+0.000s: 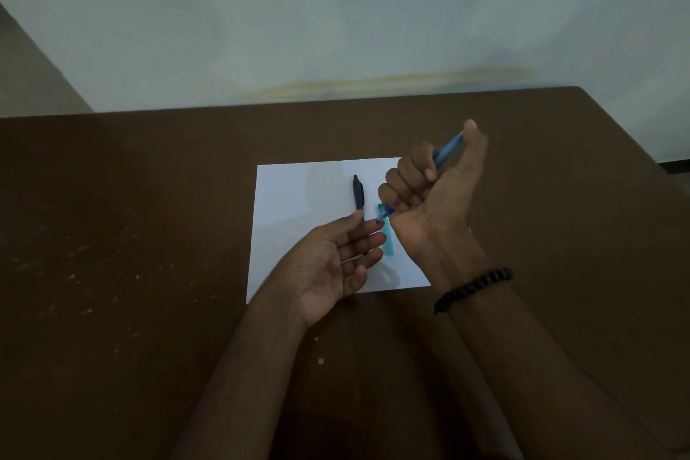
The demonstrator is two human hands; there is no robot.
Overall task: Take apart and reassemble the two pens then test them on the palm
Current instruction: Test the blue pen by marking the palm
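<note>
Left side of the frame is bare brown desk (130, 235), and then the white sheet of paper (291, 198) at centre, there as a work mat. On it lies the dark pen (358, 192), pointing up the frame, clip end away from the person, its lower end hidden behind the left hand (336, 265). That hand sits palm up, fingers straight and relaxed, its grip apart and holding nothing, offered as the test surface. Just right of the fingertips, the blue pen (444, 151) slants from upper right down to centre, its tip (381, 217) at or just off the left fingertips; I can't tell if it touches. The right hand (437, 190) wraps it in a fist, grip clamped round the barrel, thumb on the top end, likely to click it. Beneath, a teal cap-like piece (388, 239) rests on the paper. A black bead bracelet (472, 288) rings the right wrist. Looks like the palm test is at hand.
</note>
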